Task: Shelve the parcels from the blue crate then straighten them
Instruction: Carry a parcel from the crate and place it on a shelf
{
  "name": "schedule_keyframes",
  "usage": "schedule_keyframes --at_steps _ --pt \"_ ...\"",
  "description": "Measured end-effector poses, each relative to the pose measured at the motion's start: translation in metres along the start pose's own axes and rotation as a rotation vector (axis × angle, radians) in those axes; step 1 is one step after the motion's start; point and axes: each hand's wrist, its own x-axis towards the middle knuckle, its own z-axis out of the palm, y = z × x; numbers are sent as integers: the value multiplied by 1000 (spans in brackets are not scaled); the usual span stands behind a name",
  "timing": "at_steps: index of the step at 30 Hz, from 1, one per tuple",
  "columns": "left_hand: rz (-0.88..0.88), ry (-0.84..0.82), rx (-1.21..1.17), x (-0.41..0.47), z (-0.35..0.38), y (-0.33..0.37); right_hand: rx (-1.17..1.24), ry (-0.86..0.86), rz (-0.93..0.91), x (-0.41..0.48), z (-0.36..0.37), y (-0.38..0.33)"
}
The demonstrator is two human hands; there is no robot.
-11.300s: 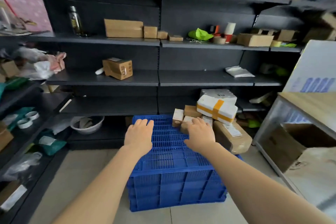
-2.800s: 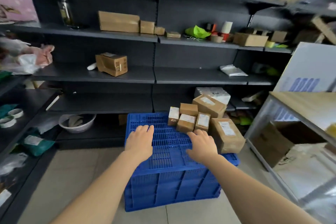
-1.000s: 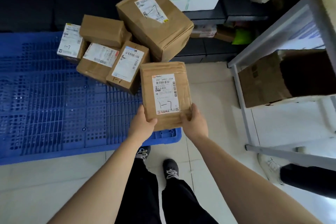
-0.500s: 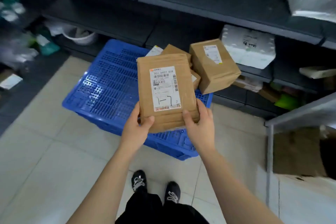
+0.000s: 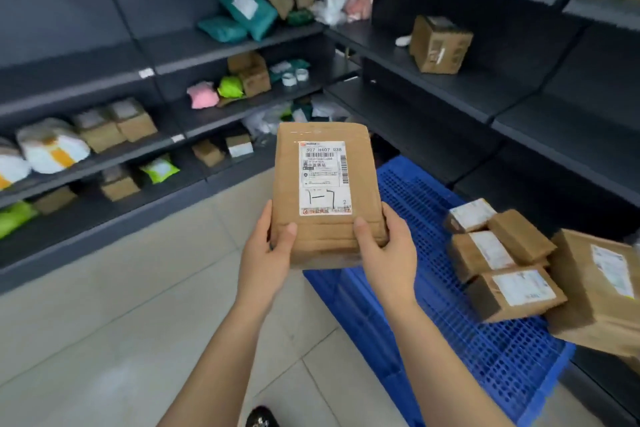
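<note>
I hold a flat brown parcel [image 5: 325,236] with a white shipping label upright in front of me. My left hand [image 5: 268,253] grips its lower left edge and my right hand [image 5: 389,250] grips its lower right edge. Below and to the right lies the upturned blue crate [image 5: 460,333]. Several small brown parcels [image 5: 498,253] with white labels rest on top of it. A larger brown parcel [image 5: 602,291] leans at its right end.
Dark shelving [image 5: 145,149] along the left wall holds brown boxes, green, pink and white bags and tape rolls. The right-hand shelves [image 5: 485,94] carry one brown box [image 5: 440,45] and long bare stretches. Pale tiled floor [image 5: 104,322] lies at lower left.
My view has swung left towards the left-wall shelving. The parcel has stayed in both hands and sits a little higher; the crate now lies to my right.
</note>
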Motion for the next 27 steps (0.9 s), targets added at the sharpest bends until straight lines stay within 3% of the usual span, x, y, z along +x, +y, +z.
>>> schedule_keyframes --at_steps 13,27 --pt "11 360 -27 102 -231 12 28 -276 -195 18 256 -116" --pt "2 625 -25 261 -403 20 63 -495 -392 97 502 -234"
